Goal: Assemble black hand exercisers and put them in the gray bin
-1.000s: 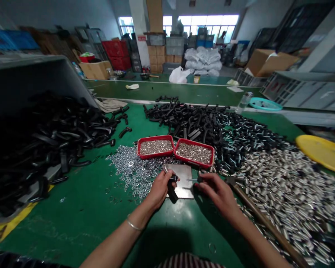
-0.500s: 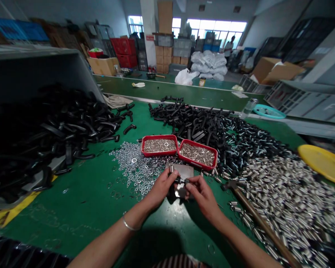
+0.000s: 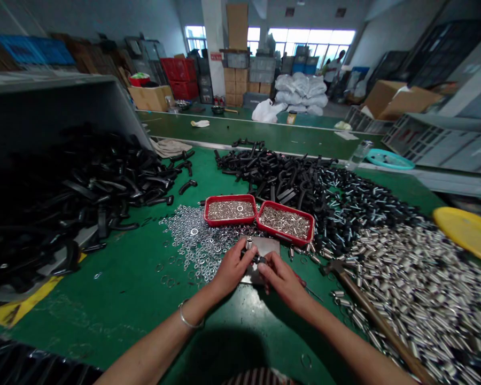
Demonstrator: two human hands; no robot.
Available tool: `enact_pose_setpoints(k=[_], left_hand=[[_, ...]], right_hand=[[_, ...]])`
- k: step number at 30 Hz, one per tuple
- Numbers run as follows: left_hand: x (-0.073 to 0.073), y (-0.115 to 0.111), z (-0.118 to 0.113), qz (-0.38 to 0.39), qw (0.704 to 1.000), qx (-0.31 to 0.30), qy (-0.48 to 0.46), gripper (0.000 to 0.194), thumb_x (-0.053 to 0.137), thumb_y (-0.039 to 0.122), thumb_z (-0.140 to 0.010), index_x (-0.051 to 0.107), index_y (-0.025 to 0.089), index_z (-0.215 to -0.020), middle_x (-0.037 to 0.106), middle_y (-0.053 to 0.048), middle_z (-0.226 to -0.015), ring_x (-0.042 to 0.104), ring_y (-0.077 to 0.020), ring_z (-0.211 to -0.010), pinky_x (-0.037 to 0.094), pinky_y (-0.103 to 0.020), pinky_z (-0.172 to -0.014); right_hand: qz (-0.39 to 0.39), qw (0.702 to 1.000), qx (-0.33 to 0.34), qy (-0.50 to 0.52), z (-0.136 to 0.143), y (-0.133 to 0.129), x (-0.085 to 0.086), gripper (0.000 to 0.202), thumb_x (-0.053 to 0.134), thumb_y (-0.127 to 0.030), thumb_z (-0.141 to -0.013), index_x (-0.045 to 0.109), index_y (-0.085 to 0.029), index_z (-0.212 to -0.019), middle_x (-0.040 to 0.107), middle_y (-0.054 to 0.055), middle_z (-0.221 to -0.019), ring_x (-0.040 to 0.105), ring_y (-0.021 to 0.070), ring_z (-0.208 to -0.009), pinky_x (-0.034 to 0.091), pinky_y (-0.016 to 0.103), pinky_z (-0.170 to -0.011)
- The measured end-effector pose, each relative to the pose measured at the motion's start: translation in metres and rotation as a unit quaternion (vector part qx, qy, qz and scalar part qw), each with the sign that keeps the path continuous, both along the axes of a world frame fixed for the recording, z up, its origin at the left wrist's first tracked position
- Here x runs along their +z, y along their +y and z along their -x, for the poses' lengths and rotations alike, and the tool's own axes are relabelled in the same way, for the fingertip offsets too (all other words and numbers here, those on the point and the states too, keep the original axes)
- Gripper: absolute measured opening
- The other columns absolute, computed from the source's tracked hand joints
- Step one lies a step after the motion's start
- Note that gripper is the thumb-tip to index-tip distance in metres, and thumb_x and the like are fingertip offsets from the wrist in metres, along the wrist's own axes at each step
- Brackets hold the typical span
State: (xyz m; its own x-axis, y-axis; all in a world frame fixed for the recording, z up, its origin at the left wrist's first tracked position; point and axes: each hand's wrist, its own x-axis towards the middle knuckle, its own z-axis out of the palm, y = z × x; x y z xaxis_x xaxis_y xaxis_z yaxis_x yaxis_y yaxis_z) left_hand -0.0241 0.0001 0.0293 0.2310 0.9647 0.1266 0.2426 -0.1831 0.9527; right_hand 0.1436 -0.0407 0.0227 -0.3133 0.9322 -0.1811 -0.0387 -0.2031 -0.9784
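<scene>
My left hand [image 3: 231,269] is closed on a dark handle-like part, mostly hidden by the fingers. A silver metal cylinder [image 3: 249,244] sticks up by the thumb. My right hand [image 3: 279,275] pinches a small black piece [image 3: 260,259] against the left hand's part; the fingers hide how they join. Both hands are above a flat metal plate [image 3: 269,245] on the green table. Beyond the plate stand two red trays, the left tray [image 3: 230,223] and the right tray [image 3: 285,237], both filled with tiny metal parts.
Metal washers [image 3: 202,256] are scattered on the left. A hammer [image 3: 369,310] lies at the right beside a heap of silver cylinders [image 3: 417,283]. Black handles [image 3: 280,171] are piled behind the trays, and more spill from a grey crate [image 3: 124,101]. A yellow lid [image 3: 468,230] lies far right.
The right hand has come closer to the left, and the gap between the pieces has narrowed. A thin tool with a red part now shows beside the right hand.
</scene>
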Motion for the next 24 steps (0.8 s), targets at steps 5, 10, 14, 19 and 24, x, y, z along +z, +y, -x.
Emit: enact_pose_setpoints(k=[5, 10, 14, 19, 24], left_hand=[[-0.004, 0.002, 0.009, -0.005, 0.998, -0.061, 0.010, 0.023, 0.058, 0.042, -0.091, 0.063, 0.021, -0.085, 0.061, -0.002, -0.079, 0.054, -0.0190, -0.075, 0.039, -0.029, -0.074], [-0.007, 0.004, 0.006, 0.030, 0.998, -0.018, -0.048, 0.026, 0.051, 0.044, -0.096, 0.062, 0.021, -0.093, 0.062, -0.003, -0.086, 0.057, -0.0196, -0.082, 0.042, -0.029, -0.079], [-0.008, 0.000, 0.003, -0.058, 0.997, -0.041, -0.021, 0.020, 0.054, 0.038, -0.094, 0.062, 0.021, -0.100, 0.061, -0.008, -0.105, 0.054, -0.0234, -0.105, 0.037, -0.034, -0.099], [-0.014, -0.003, 0.000, 0.010, 1.000, 0.018, 0.004, 0.024, 0.045, 0.040, -0.098, 0.058, 0.020, -0.093, 0.058, -0.005, -0.087, 0.054, -0.0210, -0.084, 0.041, -0.034, -0.085], [-0.007, -0.004, -0.004, -0.054, 0.998, -0.012, 0.000, 0.019, 0.051, 0.038, -0.096, 0.059, 0.021, -0.096, 0.059, -0.007, -0.098, 0.054, -0.0226, -0.097, 0.039, -0.034, -0.093]], right_hand=[[0.089, 0.989, 0.116, -0.032, -0.004, 0.000, 0.009, 0.066, 0.019, -0.071, -0.096, 0.057, -0.019, -0.087, 0.057, -0.002, -0.056, 0.044, 0.0108, -0.035, 0.037, 0.024, -0.036], [-0.242, 0.907, -0.060, -0.339, -0.007, 0.007, 0.007, 0.044, 0.056, -0.057, -0.091, 0.068, -0.015, -0.087, 0.073, 0.005, -0.075, 0.065, 0.0148, -0.063, 0.051, 0.023, -0.052], [-0.197, 0.936, 0.020, -0.292, -0.007, 0.007, 0.002, 0.064, 0.023, -0.053, -0.103, 0.067, -0.015, -0.077, 0.064, -0.001, -0.052, 0.051, 0.0106, -0.038, 0.040, 0.020, -0.037], [-0.133, 0.960, 0.013, -0.245, -0.010, 0.006, 0.005, 0.041, 0.054, -0.059, -0.092, 0.061, -0.019, -0.092, 0.070, 0.006, -0.080, 0.063, 0.0150, -0.061, 0.046, 0.024, -0.053], [-0.085, 0.973, 0.063, -0.204, -0.010, 0.006, 0.011, 0.057, 0.028, -0.064, -0.098, 0.061, -0.018, -0.092, 0.066, 0.004, -0.069, 0.056, 0.0148, -0.049, 0.043, 0.027, -0.049]])
